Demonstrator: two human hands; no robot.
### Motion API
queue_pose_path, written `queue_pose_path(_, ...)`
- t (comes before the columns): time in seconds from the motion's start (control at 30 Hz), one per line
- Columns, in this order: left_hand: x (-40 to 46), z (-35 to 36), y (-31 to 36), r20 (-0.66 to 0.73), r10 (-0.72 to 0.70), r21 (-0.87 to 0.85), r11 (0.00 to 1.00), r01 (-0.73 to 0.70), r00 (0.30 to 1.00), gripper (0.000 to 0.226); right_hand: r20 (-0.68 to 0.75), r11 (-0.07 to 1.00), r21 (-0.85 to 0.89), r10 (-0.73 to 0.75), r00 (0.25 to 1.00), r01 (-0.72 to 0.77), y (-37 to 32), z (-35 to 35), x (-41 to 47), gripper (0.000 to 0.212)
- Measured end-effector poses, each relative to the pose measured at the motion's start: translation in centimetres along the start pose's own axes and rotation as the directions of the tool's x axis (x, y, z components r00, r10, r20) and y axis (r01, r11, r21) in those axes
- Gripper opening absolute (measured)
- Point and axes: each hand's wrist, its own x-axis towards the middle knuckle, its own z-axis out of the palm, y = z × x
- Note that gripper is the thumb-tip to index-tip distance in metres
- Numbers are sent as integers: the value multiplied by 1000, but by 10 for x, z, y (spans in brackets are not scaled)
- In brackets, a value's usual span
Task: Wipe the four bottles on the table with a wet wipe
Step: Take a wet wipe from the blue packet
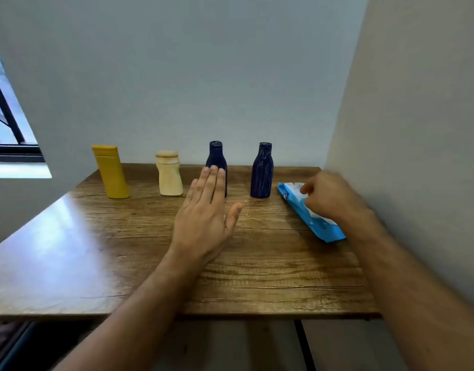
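— At the back of the wooden table (150, 258) stand four bottles in a row: yellow bottle (111, 171) at 10 o'clock, cream bottle (169, 174), then two dark blue bottles (262, 171) near 12.

— And the hands?

— Left hand (203, 215) is flat, fingers straight. Right hand (329, 196) curls over the blue wipes pack (315, 223) at 2 o'clock; I cannot tell if it pinches a wipe
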Motion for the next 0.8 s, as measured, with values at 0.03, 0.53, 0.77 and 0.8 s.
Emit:
queue_pose_path(0.03, -2, 2, -1, 10, -2, 14, 1000, 2, 1000, 74, 33, 999, -25, 27, 999, -26, 2, -1, -2, 42)
queue_pose_path(0.53, -9, 17, -8, 17, 26, 29, 999, -27, 999, 75, 76, 976, -92, 203, 976, -196, 9, 15, -2, 41)
queue_pose_path(0.77, -11, 13, -8, 74, -4, -36, 999, 6, 997, 74, -94, 977, 1, 214, 972, -215, 0, 10, -4, 32)
queue_pose_path(0.8, -11, 12, -8, 80, -4, -48, 999, 7, 997, 73, -138, 979, 47, 205, 969, -200, -4, 8, -5, 29)
